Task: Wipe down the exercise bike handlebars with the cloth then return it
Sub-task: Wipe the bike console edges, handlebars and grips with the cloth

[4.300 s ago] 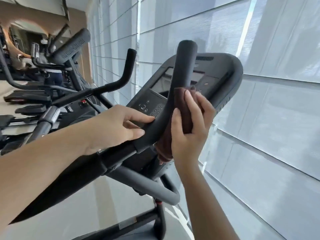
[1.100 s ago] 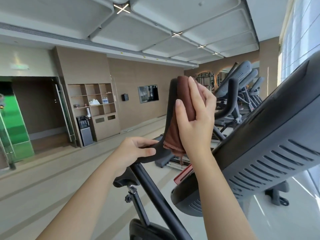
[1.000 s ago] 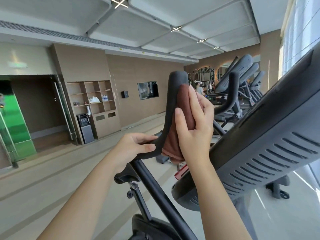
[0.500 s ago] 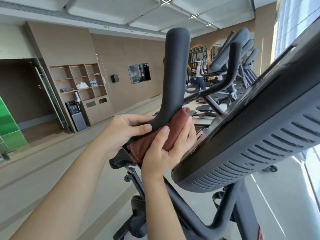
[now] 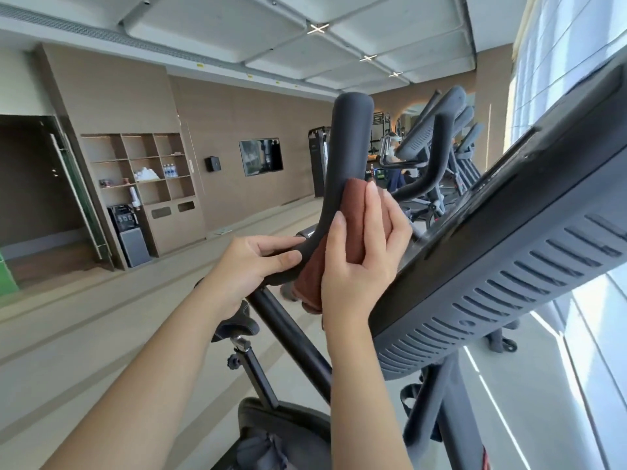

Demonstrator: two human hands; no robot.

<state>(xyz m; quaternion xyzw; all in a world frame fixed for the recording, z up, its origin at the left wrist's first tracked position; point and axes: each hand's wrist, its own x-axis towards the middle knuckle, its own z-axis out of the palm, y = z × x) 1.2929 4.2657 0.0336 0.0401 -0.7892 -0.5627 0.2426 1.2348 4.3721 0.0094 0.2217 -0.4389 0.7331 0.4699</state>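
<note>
A black upright handlebar [image 5: 349, 144] of the exercise bike rises in the middle of the view. A brown cloth [image 5: 353, 218] is wrapped round its lower part, near the bend. My right hand [image 5: 359, 262] grips the cloth against the bar, fingers pointing up. Just left of the cloth, my left hand [image 5: 251, 266] grips the horizontal part of the same handlebar. The cloth's lower end hangs below the bar, partly hidden by my right hand.
The bike's grey console [image 5: 509, 259] slopes across the right, close to my right hand. The saddle [image 5: 237, 325] and black frame tube [image 5: 291, 337] lie below. More exercise machines [image 5: 437, 154] stand behind by the windows. A shelf unit [image 5: 135, 164] lines the far left wall.
My right hand has slid the cloth back up the handlebar from the bend to the lower upright part. My left hand has kept its hold on the horizontal part.
</note>
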